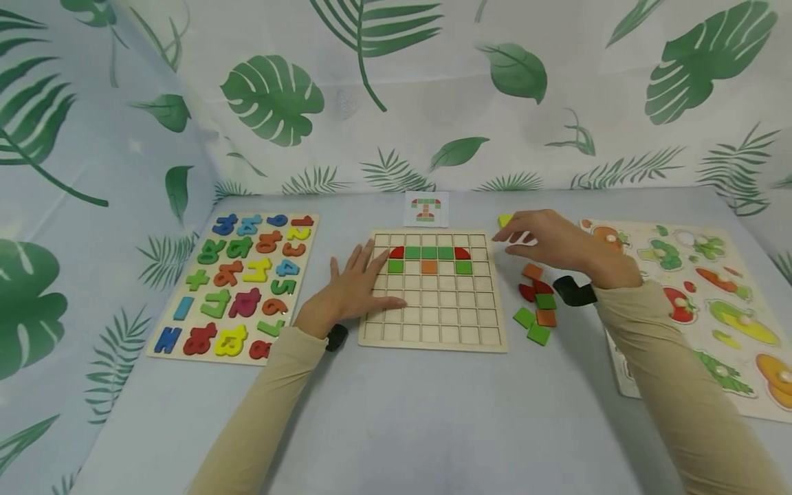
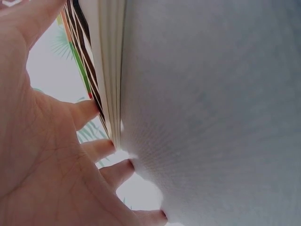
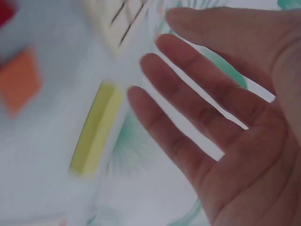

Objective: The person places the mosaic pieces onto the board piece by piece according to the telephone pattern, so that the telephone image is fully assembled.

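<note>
A wooden grid board (image 1: 433, 320) lies in the middle of the table. Red corner pieces, green squares and one orange square (image 1: 429, 267) fill some cells in its upper rows. My left hand (image 1: 349, 292) rests with fingers spread along the board's left edge, thumb over the grid; the left wrist view shows fingertips at the board's side (image 2: 110, 70). Above the table, just right of the board, hovers my right hand (image 1: 547, 240), its fingers loosely extended and nothing visible in them. Close by it is a yellow piece (image 1: 505, 220), seen in the right wrist view as a yellow block (image 3: 96, 129).
Loose green, orange and red pieces (image 1: 538, 335) lie right of the board. A small card (image 1: 426, 209) with a coloured pattern stands behind it. On the left is a letter-and-number puzzle board (image 1: 241, 289); a vegetable puzzle board (image 1: 693, 282) lies at the right, partly under my right forearm.
</note>
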{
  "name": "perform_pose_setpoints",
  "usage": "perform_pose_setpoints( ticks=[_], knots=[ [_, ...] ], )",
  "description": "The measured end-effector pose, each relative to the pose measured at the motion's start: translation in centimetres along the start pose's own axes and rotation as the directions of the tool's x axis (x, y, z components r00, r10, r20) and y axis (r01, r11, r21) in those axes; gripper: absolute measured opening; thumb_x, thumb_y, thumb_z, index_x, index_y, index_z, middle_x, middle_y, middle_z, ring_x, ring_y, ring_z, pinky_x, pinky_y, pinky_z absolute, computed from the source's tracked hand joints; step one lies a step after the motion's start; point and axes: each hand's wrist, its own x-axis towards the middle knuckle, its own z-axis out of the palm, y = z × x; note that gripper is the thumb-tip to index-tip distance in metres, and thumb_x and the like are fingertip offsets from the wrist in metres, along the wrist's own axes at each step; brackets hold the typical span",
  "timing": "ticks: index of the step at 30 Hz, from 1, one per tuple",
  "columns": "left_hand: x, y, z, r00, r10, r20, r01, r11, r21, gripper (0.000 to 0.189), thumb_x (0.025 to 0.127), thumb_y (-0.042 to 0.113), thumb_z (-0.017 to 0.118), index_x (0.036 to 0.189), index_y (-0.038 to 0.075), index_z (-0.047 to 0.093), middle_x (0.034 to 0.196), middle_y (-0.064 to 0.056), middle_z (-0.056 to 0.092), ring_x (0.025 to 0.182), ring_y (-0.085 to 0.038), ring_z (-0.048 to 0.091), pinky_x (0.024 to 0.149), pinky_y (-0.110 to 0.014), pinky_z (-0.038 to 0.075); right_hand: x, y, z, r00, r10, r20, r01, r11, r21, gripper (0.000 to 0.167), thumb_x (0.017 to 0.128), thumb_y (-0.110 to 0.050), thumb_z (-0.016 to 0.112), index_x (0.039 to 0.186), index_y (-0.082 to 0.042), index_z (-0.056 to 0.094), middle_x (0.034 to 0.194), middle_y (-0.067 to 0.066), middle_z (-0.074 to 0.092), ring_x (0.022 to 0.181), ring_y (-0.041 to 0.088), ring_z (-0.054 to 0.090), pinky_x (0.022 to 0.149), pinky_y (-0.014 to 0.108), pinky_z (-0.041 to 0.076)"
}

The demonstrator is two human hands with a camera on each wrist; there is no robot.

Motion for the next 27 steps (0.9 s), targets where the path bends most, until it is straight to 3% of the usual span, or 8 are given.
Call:
perform_pose_setpoints(
  ticks=[6, 8, 11, 15, 18, 27],
  knots=[
    [-0.1, 0.0, 0.0, 1.000, 0.007, 0.001, -0.007, 1.000, -0.008, 0.104, 0.095, 0.066, 0.064, 0.170, 0.018, 0.011, 0.175, -0.014, -0.011, 0.161, -0.035, -0.008, 0.119, -0.073, -0.006, -3.3, 2.9, -0.8, 0.985, 0.165, 0.049, -0.165, 0.986, 0.007, 0.026, 0.094, 0.000, 0.075, 0.120, 0.005, 0.073, 0.118, 0.019, 0.073, 0.107, 0.036, 0.068, 0.088, 0.051, 0.059],
    [-0.1, 0.0, 0.0, 1.000, 0.007, 0.001, -0.007, 1.000, -0.008, 0.104, 0.095, 0.067, 0.063, 0.170, 0.018, 0.011, 0.175, -0.014, -0.011, 0.161, -0.035, -0.009, 0.119, -0.073, -0.006, -4.0, 3.5, -0.7, 0.981, 0.187, 0.044, -0.187, 0.982, 0.006, 0.027, 0.092, -0.001, 0.078, 0.119, 0.004, 0.074, 0.116, 0.017, 0.074, 0.105, 0.035, 0.070, 0.087, 0.052, 0.059],
    [-0.2, 0.0, -0.1, 1.000, 0.004, -0.003, -0.004, 1.000, 0.001, 0.104, 0.095, 0.066, 0.063, 0.170, 0.017, 0.011, 0.175, -0.014, -0.010, 0.161, -0.036, -0.008, 0.119, -0.074, -0.005, -4.4, 3.9, -0.4, 0.979, 0.201, 0.038, -0.201, 0.980, -0.003, 0.028, 0.090, -0.002, 0.080, 0.117, 0.003, 0.075, 0.114, 0.018, 0.075, 0.103, 0.037, 0.072, 0.110, 0.061, 0.042],
    [-0.3, 0.1, -0.1, 1.000, 0.003, -0.007, -0.003, 1.000, 0.008, 0.103, 0.096, 0.065, 0.063, 0.170, 0.017, 0.011, 0.175, -0.015, -0.009, 0.161, -0.036, -0.007, 0.119, -0.075, -0.004, -4.3, 4.0, 0.3, 0.973, 0.227, 0.046, -0.229, 0.973, 0.027, 0.028, 0.090, -0.003, 0.081, 0.116, 0.006, 0.075, 0.114, 0.020, 0.073, 0.103, 0.040, 0.070, 0.110, 0.063, 0.040],
    [-0.3, 0.0, -0.1, 1.000, 0.004, -0.007, -0.004, 1.000, 0.004, 0.103, 0.096, 0.065, 0.063, 0.170, 0.017, 0.011, 0.175, -0.015, -0.009, 0.161, -0.036, -0.007, 0.119, -0.074, -0.005, -3.8, 3.7, 0.9, 0.974, 0.218, 0.055, -0.220, 0.975, 0.030, 0.026, 0.090, -0.001, 0.080, 0.113, 0.009, 0.074, 0.110, 0.019, 0.072, 0.100, 0.038, 0.069, 0.087, 0.053, 0.059],
    [-0.3, 0.1, -0.2, 1.000, 0.005, -0.006, -0.005, 1.000, -0.007, 0.103, 0.095, 0.066, 0.063, 0.170, 0.018, 0.011, 0.175, -0.014, -0.010, 0.161, -0.036, -0.008, 0.119, -0.074, -0.006, -2.4, 3.3, 1.8, 0.986, 0.164, 0.039, -0.162, 0.985, -0.051, 0.021, 0.086, 0.001, 0.084, 0.104, 0.009, 0.077, 0.095, 0.009, 0.074, 0.085, 0.025, 0.069, 0.073, 0.038, 0.058]
  ],
)
